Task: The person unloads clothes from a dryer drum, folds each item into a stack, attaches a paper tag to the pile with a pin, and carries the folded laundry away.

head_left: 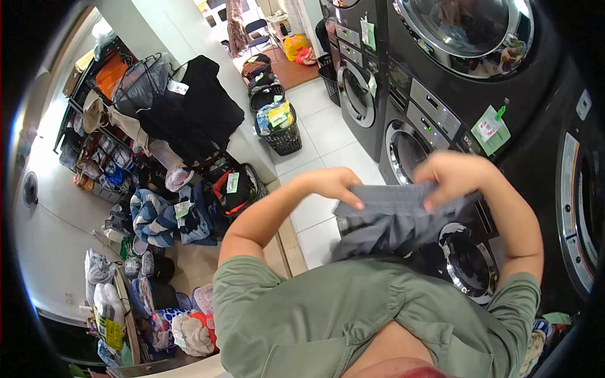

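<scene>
A pair of grey shorts (398, 205) with a gathered elastic waistband hangs in front of my chest, its lower part smeared by motion. My left hand (334, 188) pinches the left end of the waistband between thumb and fingers. At the other end, my right hand (455, 177) is closed on the waistband, thumb toward me. The waistband is stretched out level between both hands, while the cloth below falls in loose folds.
Black stacked washers and dryers (435, 113) line the right, one bearing a green tag (490, 130). Black laundry baskets (287, 140) stand along the tiled floor (320, 135). At left are hanging black clothes (192, 104), folded jeans (195, 217) and shelves with bagged laundry (108, 160).
</scene>
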The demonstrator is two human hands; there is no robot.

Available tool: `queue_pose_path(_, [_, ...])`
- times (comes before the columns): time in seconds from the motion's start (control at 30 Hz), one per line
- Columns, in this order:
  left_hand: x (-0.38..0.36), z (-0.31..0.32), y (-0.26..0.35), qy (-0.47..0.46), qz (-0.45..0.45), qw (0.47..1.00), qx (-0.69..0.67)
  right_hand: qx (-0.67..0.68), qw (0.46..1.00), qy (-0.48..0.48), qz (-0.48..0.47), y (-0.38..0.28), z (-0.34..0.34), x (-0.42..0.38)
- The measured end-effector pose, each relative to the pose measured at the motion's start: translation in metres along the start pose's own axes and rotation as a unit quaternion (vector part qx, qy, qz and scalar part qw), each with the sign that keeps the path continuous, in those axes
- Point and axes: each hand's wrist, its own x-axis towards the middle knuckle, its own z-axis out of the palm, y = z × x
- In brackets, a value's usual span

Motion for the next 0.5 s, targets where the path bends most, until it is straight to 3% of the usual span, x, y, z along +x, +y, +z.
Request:
queue_pose_path(0.07, [-0.039, -0.038, 0.029, 0.071, -0.013, 0.990, 0.118, -0.061, 0.993, -0.090, 0.049, 0.024, 0.013, -0.019])
queue_pose_path(0.1, [-0.054, -0.046, 0.031, 0.066, -0.054, 0.995, 0.049, -0.050, 0.989, -0.108, 0.089, 0.039, 0.020, -0.027])
queue_pose_path(0.17, [-0.061, -0.039, 0.041, 0.025, -0.103, 0.986, 0.126, 0.092, 0.992, 0.003, 0.090, 0.042, 0.005, -0.043])
queue_pose_path(0.2, [-0.063, -0.039, 0.035, 0.026, -0.104, 0.987, 0.123, 0.031, 0.997, 0.038, 0.058, 0.041, -0.006, -0.050])
queue_pose_path(0.23, [-0.064, -0.042, 0.027, 0.093, -0.002, 0.976, 0.198, -0.063, 0.987, 0.134, -0.065, 0.019, -0.013, -0.056])
queue_pose_path(0.27, [-0.064, -0.046, 0.022, 0.157, 0.102, 0.945, 0.268, -0.080, 0.968, 0.210, -0.111, 0.018, -0.016, -0.054])
queue_pose_path(0.3, [-0.064, -0.052, 0.023, 0.219, 0.116, 0.939, 0.238, -0.095, 0.942, 0.282, -0.153, 0.019, -0.016, -0.055])
queue_pose_path(0.33, [-0.057, -0.058, 0.001, 0.279, 0.100, 0.938, 0.178, -0.036, 0.930, 0.361, -0.060, 0.042, -0.010, -0.046])
queue_pose_path(0.37, [-0.046, -0.063, -0.021, 0.352, 0.018, 0.931, 0.095, 0.031, 0.902, 0.428, 0.042, 0.076, -0.003, -0.035])
queue_pose_path(0.4, [-0.033, -0.069, -0.005, 0.350, -0.097, 0.904, 0.227, -0.022, 0.915, 0.375, 0.150, 0.107, -0.016, -0.028])
queue_pose_path(0.43, [-0.016, -0.083, -0.008, 0.339, -0.126, 0.885, 0.293, 0.126, 0.908, 0.352, 0.186, 0.094, -0.030, -0.014])
queue_pose_path(0.47, [-0.001, -0.086, -0.009, 0.417, -0.066, 0.842, 0.337, 0.163, 0.886, 0.380, 0.210, 0.118, -0.038, 0.001])
queue_pose_path(0.5, [0.014, -0.092, 0.009, 0.420, -0.142, 0.871, 0.213, 0.208, 0.844, 0.461, 0.179, 0.129, -0.041, 0.022])
